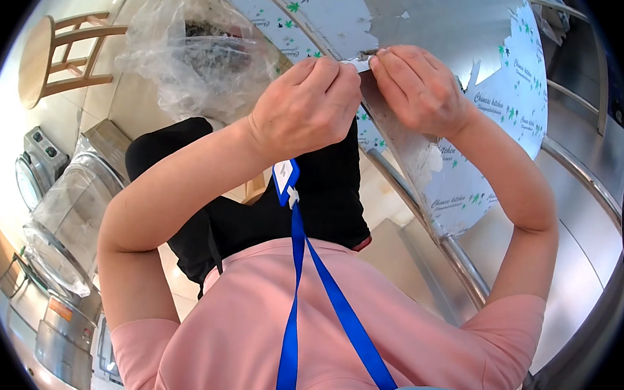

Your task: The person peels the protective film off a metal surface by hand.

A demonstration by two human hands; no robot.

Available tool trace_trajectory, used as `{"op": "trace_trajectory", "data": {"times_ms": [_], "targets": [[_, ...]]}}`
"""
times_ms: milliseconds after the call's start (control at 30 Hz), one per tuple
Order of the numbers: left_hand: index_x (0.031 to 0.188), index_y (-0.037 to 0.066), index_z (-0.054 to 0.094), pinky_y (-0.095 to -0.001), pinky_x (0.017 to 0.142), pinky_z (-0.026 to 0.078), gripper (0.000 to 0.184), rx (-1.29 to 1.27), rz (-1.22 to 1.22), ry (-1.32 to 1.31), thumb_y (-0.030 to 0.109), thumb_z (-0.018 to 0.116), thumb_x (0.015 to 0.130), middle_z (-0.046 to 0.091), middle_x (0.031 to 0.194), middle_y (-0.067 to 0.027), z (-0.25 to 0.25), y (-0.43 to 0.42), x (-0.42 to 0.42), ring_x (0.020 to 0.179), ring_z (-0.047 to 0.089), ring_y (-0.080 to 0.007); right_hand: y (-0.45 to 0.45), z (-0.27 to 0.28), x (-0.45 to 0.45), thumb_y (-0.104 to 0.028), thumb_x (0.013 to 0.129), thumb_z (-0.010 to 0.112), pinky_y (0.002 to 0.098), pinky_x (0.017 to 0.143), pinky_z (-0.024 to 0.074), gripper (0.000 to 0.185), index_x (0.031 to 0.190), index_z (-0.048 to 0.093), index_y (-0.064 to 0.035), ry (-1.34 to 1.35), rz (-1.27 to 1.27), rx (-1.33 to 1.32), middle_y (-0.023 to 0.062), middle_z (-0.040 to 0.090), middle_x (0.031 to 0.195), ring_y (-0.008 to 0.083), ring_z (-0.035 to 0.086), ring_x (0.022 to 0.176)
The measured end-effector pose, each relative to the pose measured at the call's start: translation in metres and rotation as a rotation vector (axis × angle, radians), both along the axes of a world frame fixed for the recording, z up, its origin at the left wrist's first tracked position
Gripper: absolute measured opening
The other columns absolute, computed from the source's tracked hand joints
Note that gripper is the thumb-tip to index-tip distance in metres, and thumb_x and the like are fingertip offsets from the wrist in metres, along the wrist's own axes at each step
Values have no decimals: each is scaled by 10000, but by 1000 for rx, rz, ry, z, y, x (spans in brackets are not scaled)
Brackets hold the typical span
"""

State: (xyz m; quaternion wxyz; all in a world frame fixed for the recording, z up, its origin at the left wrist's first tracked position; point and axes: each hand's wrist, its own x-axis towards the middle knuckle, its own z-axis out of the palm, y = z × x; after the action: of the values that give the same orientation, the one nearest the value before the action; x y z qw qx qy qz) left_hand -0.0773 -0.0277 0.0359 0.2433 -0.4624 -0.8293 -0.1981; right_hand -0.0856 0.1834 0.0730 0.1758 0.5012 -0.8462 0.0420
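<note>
My left hand [306, 106] and my right hand [420, 88] are raised close together over the edge of a metal table [441, 29], partly covered by torn printed film [507, 113] with green leaf marks. Fingers of both hands are pinched. Between the fingertips is a small whitish strip [361, 65], held at its left end by my left hand. A small brownish bit [369, 52] shows beside my right fingertips, and what exactly those fingers grip is mostly hidden.
A clear plastic bag [192, 54] with dark contents lies left of my hands. Farther left are a wooden stool [37, 60] and plastic-wrapped metal items [64, 217]. A metal rail [463, 266] runs below the table. A blue lanyard [293, 279] hangs at my chest.
</note>
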Motion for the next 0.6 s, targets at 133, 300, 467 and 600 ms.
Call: {"op": "trace_trajectory", "data": {"times_ms": [133, 300, 467, 600], "targets": [[823, -18, 678, -258, 658, 494, 93, 15, -24, 2, 30, 682, 743, 557, 824, -33, 0, -1, -4, 770, 564, -157, 2, 0, -4, -55, 666, 665, 294, 704, 554, 163, 791, 662, 50, 10, 27, 0, 82, 597, 811, 222, 616, 815], [835, -18, 681, -259, 669, 500, 112, 3, -85, 10, 33, 683, 735, 557, 827, -33, 1, -6, -11, 789, 570, -160, 0, -5, 0, -78, 649, 664, 284, 700, 550, 160, 772, 658, 23, 34, -4, -6, 77, 593, 811, 216, 614, 811], [698, 48, 641, -268, 697, 495, 84, 41, -109, 88, 106, 651, 638, 570, 848, -41, -8, -5, -19, 783, 548, -176, -3, -4, 3, -91, 639, 657, 281, 690, 546, 139, 740, 647, 5, 50, -32, 7, 74, 588, 806, 207, 604, 776], [710, 48, 649, -268, 710, 500, 97, 33, -137, 88, 108, 655, 635, 578, 862, -40, -6, -9, -23, 799, 557, -176, -6, -6, 4, -89, 636, 651, 283, 677, 540, 128, 728, 643, 1, 61, -52, 11, 73, 583, 799, 205, 599, 760]]}}
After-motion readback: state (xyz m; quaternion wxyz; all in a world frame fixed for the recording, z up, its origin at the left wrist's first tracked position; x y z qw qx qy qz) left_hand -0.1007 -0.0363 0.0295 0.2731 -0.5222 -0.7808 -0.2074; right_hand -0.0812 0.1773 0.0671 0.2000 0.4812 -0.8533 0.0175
